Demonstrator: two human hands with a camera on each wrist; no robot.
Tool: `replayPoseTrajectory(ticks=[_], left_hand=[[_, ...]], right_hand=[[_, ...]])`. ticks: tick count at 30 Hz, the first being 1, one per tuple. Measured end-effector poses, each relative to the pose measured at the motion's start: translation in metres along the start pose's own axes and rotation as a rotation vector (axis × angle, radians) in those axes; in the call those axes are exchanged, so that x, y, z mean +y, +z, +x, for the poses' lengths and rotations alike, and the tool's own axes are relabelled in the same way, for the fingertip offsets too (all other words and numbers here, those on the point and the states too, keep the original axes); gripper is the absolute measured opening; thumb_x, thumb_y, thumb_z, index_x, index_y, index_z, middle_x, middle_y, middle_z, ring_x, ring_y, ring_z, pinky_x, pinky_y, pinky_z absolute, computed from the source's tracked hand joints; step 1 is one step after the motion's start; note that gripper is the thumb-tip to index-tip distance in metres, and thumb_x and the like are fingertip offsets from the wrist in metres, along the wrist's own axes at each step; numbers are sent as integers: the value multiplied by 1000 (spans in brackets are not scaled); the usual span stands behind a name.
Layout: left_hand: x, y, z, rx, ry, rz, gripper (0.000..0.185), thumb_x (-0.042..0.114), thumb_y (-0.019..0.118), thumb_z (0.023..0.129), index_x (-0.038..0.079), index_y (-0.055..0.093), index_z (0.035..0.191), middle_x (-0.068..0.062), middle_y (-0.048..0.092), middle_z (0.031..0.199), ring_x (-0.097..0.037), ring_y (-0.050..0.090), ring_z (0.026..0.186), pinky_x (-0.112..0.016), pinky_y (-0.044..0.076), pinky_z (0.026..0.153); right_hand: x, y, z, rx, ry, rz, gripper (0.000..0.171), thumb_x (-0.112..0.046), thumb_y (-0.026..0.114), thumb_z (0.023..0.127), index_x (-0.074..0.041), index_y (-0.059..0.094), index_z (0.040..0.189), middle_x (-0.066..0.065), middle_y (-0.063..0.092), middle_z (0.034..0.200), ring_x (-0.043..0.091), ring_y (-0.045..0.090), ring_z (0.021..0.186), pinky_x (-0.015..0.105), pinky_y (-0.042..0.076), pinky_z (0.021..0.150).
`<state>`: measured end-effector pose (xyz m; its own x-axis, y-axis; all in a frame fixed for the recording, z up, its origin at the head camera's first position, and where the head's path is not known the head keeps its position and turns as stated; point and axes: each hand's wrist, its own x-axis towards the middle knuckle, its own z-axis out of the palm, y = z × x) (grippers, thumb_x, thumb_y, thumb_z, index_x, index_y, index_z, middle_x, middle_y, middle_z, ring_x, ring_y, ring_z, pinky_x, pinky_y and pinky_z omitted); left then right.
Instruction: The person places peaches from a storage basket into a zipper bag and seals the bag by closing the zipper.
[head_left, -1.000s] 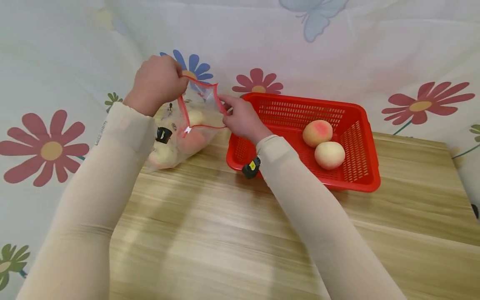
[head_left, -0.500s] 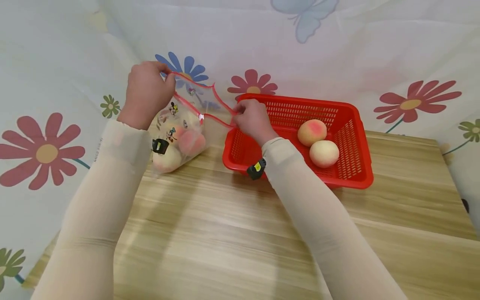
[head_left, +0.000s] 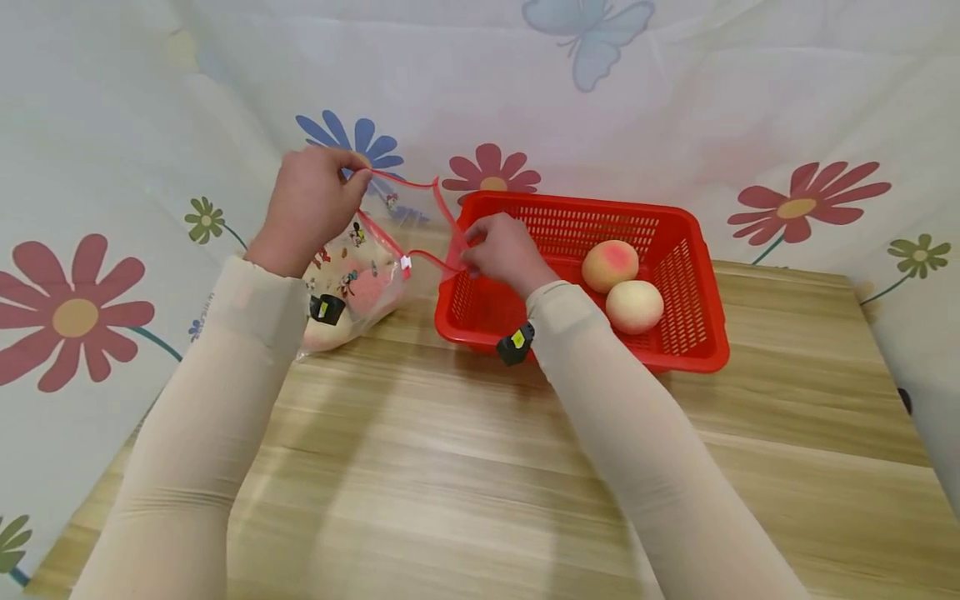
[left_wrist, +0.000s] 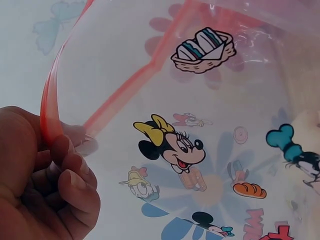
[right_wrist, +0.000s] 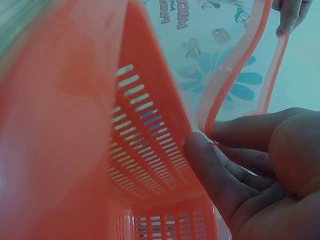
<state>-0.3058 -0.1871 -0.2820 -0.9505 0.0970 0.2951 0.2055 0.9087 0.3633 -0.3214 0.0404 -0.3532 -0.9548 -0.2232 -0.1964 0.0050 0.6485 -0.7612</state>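
Note:
A clear zip bag [head_left: 352,258] with cartoon prints and a red-edged mouth stands on the table at the left, with peaches [head_left: 371,287] inside. My left hand [head_left: 315,196] pinches one side of its mouth, fingers curled, as the left wrist view shows up close. Thumb and fingers of my right hand [head_left: 506,250] pinch the opposite side of the rim, above the left end of a red basket [head_left: 570,354]. Between both hands the mouth is spread apart. A white slider [head_left: 406,263] sits on the near edge of the rim.
Two peaches, one blushed pink [head_left: 610,267] and one pale [head_left: 634,307], lie in the right half of the red basket. A wooden table [head_left: 435,467] extends toward me. Behind it hangs a flower-printed cloth [head_left: 637,142].
The bag's mouth has been stretched wider and tilted, the left hand first moving left and then slightly back right. Its slider has shifted right. The peaches in the basket stay put.

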Motion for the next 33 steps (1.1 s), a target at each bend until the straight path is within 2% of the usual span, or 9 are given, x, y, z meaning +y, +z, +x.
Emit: replayPoseTrajectory(ticks=[5,12,22,29,33], left_hand=[[0,2,-1,0,0,-8,33,29,49,100,8,70,115,-7,57,58,-21,48,50,-33,39,53],[2,3,-3,6,26,-2,31,27,50,100,8,70,113,-11,62,66,-23,49,52,-34,39,56],[2,1,-5,-6,33,-1,32,27,49,100,6,69,114,-15,67,77,-25,53,59,-34,41,61],[3,1,-6,-19,37,-2,33,27,49,100,5,69,115,-16,70,83,-26,56,63,-34,43,64],[3,1,-6,-8,54,1,32,25,50,100,4,69,113,-17,71,94,-28,59,74,-37,45,70]], right_hand=[[4,-4,-3,-19,-21,-25,44,-26,74,85,-15,61,126,1,66,105,20,65,90,30,57,79],[5,-9,-6,-29,-36,-84,45,-28,75,85,-18,61,126,-1,63,108,20,57,99,30,56,79],[14,-29,-16,23,-77,-145,41,-28,70,88,-16,61,127,1,61,116,21,55,102,33,56,80],[28,-44,-21,43,-47,-140,44,-32,71,87,-18,61,128,2,61,120,22,56,103,36,57,82],[35,-54,-24,45,-28,-161,48,-35,71,87,-18,60,130,4,61,123,24,56,104,39,57,83]])
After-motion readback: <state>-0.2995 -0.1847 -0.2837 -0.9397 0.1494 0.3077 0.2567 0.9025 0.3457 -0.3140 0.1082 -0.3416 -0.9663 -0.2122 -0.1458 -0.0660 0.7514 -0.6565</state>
